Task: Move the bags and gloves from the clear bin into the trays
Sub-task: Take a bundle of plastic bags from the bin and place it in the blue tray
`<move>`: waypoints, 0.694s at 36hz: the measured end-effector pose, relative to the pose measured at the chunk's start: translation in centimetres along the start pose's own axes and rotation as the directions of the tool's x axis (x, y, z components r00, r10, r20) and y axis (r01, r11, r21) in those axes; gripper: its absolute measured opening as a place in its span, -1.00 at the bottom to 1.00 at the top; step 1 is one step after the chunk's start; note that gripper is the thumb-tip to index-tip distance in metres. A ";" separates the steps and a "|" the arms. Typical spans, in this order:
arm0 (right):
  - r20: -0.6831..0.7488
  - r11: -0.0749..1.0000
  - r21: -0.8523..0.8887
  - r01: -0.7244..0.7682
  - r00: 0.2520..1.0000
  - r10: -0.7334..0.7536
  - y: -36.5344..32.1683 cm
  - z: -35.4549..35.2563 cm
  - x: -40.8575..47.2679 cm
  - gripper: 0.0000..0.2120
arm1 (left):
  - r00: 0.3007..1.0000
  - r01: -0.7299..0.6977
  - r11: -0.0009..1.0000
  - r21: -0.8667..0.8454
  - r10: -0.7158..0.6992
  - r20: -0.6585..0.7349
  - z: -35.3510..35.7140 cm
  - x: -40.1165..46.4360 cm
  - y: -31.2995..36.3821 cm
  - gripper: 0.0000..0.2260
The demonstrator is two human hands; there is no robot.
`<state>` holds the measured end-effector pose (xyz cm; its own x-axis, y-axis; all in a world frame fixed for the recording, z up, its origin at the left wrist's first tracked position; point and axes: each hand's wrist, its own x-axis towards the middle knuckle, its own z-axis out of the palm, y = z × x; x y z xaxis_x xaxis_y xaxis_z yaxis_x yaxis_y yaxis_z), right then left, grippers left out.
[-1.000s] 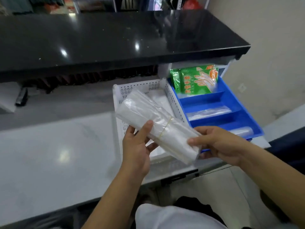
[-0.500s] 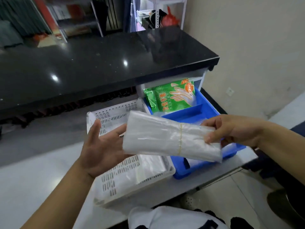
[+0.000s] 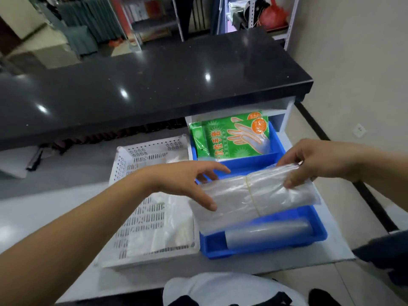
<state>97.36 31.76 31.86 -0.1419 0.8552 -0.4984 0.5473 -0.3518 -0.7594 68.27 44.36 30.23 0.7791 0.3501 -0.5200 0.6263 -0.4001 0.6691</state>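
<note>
1. A pale countertop [image 3: 44,213] is running under a raised black counter [image 3: 154,85], with shelving blurring in the room behind.
2. A white perforated tray [image 3: 152,155] and a blue divided tray [image 3: 318,230] are sitting side by side on it, touching or nearly so.
3. Green glove packets [image 3: 234,135] are standing in the blue tray's far compartment, and a clear roll [image 3: 269,231] is lying in the near one.
4. The banded bundle of clear bags [image 3: 254,195] is hovering over the blue tray's middle section.
5. The right hand [image 3: 320,160] is pinching the bundle's far end between thumb and fingers.
6. The left hand [image 3: 189,180] is gripping the near end, thumb on top, fingers curling behind.
7. To do this well, I judge both hands should be lowering the bundle level and lengthwise into the middle compartment, keeping it off the dividers before letting go.
</note>
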 end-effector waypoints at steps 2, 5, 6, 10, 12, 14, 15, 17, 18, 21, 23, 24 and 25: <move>0.007 1.000 0.015 0.003 1.000 -0.003 0.7 -0.9 0.3 -0.80 | 0.999 0.006 0.983 0.186 0.002 -0.043 1.1 1.1 0.9 -0.24; 0.012 0.999 0.051 0.004 1.000 -0.004 1.8 -2.3 0.9 -0.78 | 0.990 -0.007 0.972 0.234 0.039 -0.132 2.4 2.4 1.7 -0.34; 0.013 0.999 0.053 0.005 1.000 -0.006 2.2 -2.7 1.1 -0.77 | 0.987 -0.012 0.976 0.217 0.046 -0.155 2.6 2.7 1.9 -0.42; -0.035 0.999 0.034 0.015 0.999 -0.014 3.4 -3.9 2.2 -0.77 | 0.981 0.021 0.983 0.180 0.015 -0.194 2.0 3.6 2.4 -0.53; -0.078 0.999 0.021 0.030 0.997 -0.029 3.5 -4.1 2.8 -0.80 | 0.972 0.072 0.977 0.199 -0.025 -0.232 1.6 3.9 2.6 -0.50; -0.158 0.998 -0.022 0.054 0.986 -0.057 3.6 -4.0 3.7 -0.81 | 0.952 0.122 0.967 0.226 -0.049 -0.303 1.3 4.3 2.5 -0.46; -0.214 0.996 -0.067 0.067 0.974 -0.080 3.7 -3.8 4.2 -0.81 | 0.937 0.141 0.958 0.248 -0.048 -0.345 1.3 4.6 2.4 -0.44; -0.323 0.965 -0.249 0.078 0.933 -0.158 3.9 -2.9 5.0 -0.78 | 0.896 0.195 0.919 0.343 -0.025 -0.443 1.5 5.5 1.9 -0.44; -0.353 0.932 -0.354 0.075 0.912 -0.207 4.2 -2.5 5.5 -0.76 | 0.872 0.238 0.884 0.401 -0.014 -0.489 1.8 6.0 1.5 -0.45; -0.398 0.820 -0.570 0.042 0.860 -0.321 5.7 -0.9 7.1 -0.72 | 0.821 0.336 0.818 0.467 -0.010 -0.571 3.2 7.5 -0.1 -0.42; -0.372 0.695 -0.719 0.005 0.842 -0.392 7.1 0.1 8.2 -0.75 | 0.808 0.352 0.805 0.478 -0.004 -0.589 4.3 8.4 -1.2 -0.37; -0.347 0.629 -0.777 -0.012 0.843 -0.412 7.8 0.6 8.7 -0.77 | 0.808 0.352 0.798 0.489 0.005 -0.589 4.9 8.8 -1.8 -0.34; -0.330 0.581 -0.814 -0.028 0.844 -0.422 8.6 1.2 9.1 -0.79 | 0.809 0.351 0.793 0.498 0.011 -0.588 5.5 9.2 -2.4 -0.32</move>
<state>99.76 36.11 20.28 -0.0785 0.9962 0.0376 0.9929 0.0815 -0.0870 74.06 43.92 20.92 0.6219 0.7766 -0.1012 0.7831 -0.6163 0.0829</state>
